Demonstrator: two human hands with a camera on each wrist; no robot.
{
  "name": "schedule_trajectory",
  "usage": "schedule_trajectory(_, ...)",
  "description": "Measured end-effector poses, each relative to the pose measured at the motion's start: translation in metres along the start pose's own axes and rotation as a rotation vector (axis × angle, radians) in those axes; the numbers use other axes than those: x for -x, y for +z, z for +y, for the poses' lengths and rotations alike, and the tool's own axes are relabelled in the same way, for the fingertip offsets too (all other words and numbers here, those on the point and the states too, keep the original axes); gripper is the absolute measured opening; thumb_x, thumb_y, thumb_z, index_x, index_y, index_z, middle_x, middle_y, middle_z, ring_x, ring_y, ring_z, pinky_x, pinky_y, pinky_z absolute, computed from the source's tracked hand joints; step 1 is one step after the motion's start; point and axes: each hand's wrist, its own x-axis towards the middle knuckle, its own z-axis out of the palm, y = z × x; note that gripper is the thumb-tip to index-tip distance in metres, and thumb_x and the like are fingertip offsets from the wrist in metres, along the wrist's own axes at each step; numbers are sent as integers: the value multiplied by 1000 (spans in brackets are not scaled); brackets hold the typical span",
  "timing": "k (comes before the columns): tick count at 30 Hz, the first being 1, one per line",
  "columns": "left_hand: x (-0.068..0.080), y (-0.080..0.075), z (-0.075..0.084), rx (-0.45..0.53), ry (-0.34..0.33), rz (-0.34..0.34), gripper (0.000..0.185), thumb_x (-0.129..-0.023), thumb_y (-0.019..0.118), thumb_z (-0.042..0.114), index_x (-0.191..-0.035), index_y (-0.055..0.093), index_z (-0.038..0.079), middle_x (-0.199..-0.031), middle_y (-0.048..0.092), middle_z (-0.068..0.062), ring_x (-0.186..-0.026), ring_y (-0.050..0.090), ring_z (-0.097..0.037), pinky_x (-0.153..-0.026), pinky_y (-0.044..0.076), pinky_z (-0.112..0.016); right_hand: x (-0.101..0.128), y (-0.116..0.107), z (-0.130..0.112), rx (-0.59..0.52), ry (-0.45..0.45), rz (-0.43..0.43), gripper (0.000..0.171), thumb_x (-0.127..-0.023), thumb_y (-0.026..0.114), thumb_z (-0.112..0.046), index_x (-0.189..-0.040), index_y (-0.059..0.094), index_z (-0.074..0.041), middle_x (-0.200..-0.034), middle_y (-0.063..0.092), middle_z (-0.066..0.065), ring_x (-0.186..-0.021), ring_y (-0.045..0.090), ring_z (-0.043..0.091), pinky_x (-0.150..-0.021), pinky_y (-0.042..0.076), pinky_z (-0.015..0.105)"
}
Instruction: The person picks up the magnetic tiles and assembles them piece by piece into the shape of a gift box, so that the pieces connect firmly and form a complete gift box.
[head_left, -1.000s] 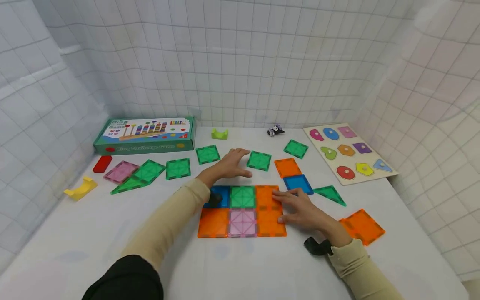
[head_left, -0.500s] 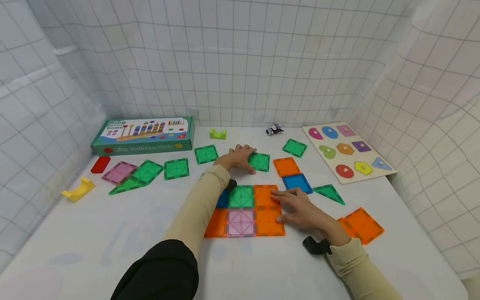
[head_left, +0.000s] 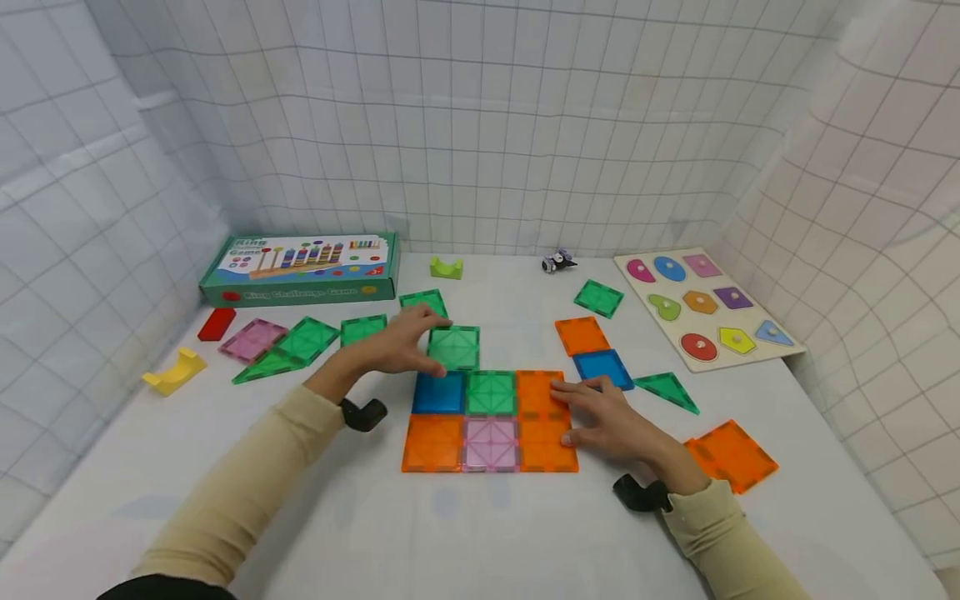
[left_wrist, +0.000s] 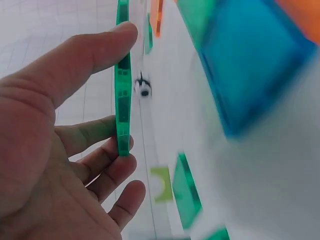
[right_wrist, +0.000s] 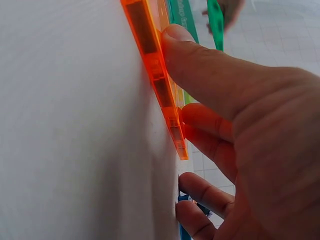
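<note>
The left hand (head_left: 396, 342) pinched a translucent green square magnetic tile (head_left: 454, 347) between thumb and fingers — the tile just beyond the blue square (head_left: 439, 392) of the flat six-tile grid. The right hand (head_left: 609, 421) lay with fingers fairly straight, pressing the grid's orange plastic squares (head_left: 538, 421) — thumb against their edge.

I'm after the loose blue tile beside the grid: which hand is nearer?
Right. The right hand lies just below the blue tile, fingertips by its corner; the left hand holds a green tile across the grid.
</note>
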Motion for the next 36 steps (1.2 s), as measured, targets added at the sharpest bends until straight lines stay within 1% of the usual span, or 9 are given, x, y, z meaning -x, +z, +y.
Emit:
schedule_trajectory(3,36,-4,-16,31,-27,17,74,-81,78,27,-141,44,1,-129,38,-20,-119,32,-37,-94,37,-56,0,-1,1,-1,4,2,63,-87,70,-37,-142,49,-16,-149,40,-2,-129,28,30,-94,36,50)
schedule_trajectory(7,68,-1,-34,34,-59,39,73,-80,79,27,-139,46,0,-129,39,-20,-118,33,-38,-94,37,-59,1,-1,2,-15,17,1,63,-87,71,-36,-142,49,-16,-149,40,-1,-129,27,30,-94,36,51)
schedule_trajectory(11,84,5,-47,6,-86,49,74,-78,80,31,-137,48,0,-126,42,-19,-116,34,-39,-94,36,-60,1,0,1,-21,17,2,63,-87,71,-36,-142,50,-15,-149,40,0,-129,27,30,-94,35,52)
schedule_trajectory(16,87,12,-51,-29,-74,19,76,-77,81,33,-136,48,-1,-124,42,-19,-112,36,-38,-93,33,-57,1,0,0,-15,11,5,63,-86,72,-35,-142,50,-15,-149,40,1,-129,27,31,-95,35,53)
schedule_trajectory(21,65,4,-47,-70,-92,19,79,-81,78,31,-142,40,-3,-139,35,-26,-123,29,-45,-100,25,-64,0,0,-1,0,5,3,64,-86,71,-37,-142,49,-15,-149,40,0,-129,28,31,-95,36,53)
schedule_trajectory(25,20,-10,-52,-76,-145,123,75,-86,74,26,-144,36,-3,-144,31,-28,-128,24,-47,-101,25,-64,0,-1,0,1,8,6,64,-86,71,-37,-142,49,-15,-149,40,1,-129,28,31,-94,36,52)
schedule_trajectory(28,-12,-16,-58,-79,-237,163,78,-87,72,28,-146,32,-3,-147,26,-27,-131,20,-47,-103,25,-63,0,-1,0,-8,9,10,64,-86,71,-37,-142,50,-15,-148,40,1,-128,28,31,-94,36,52)
schedule_trajectory(32,-39,-19,-63,-90,-364,125,88,-87,71,34,-150,22,-1,-152,18,-25,-132,16,-47,-105,17,-62,0,-1,1,-9,-1,11,63,-86,71,-36,-142,50,-15,-149,40,0,-129,27,30,-94,36,52)
schedule_trajectory(36,-49,-20,-64,-84,-430,52,93,-87,70,37,-153,14,1,-156,11,-23,-132,13,-45,-107,9,-61,-1,0,2,2,-19,8,63,-87,71,-35,-142,49,-13,-149,40,0,-128,28,30,-94,36,51)
